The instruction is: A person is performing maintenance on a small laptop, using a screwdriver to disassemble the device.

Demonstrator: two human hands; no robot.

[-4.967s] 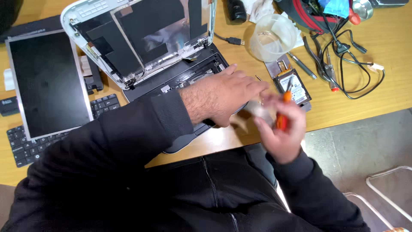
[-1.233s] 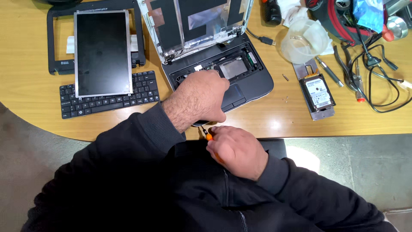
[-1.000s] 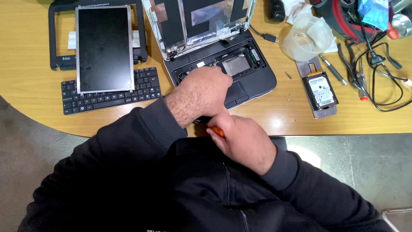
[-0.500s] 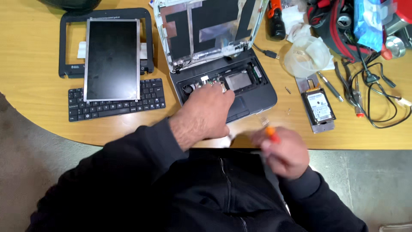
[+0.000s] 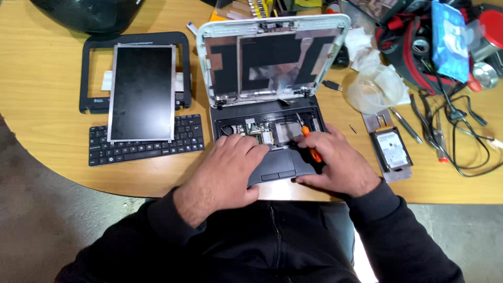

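A small dismantled dark-grey laptop base, its keyboard removed and its circuit board exposed, lies at the near edge of the pale wooden surface, with its stripped white-rimmed lid standing open behind it. The left hand is laid flat on the palm rest, fingers spread and closed on nothing, steadying the base. The right hand has its grip closed around a slim orange-handled screwdriver, whose tip is directed into the open bay near the board; whether it touches a screw cannot be told. The detached black keyboard, the loose black display panel and a silver hard drive in its bracket are set aside. A slip of the tip could be caused by uneven pressure, and the board might be scratched. A tiny loose screw lies apart on the surface and could easily be knocked off by a sleeve.
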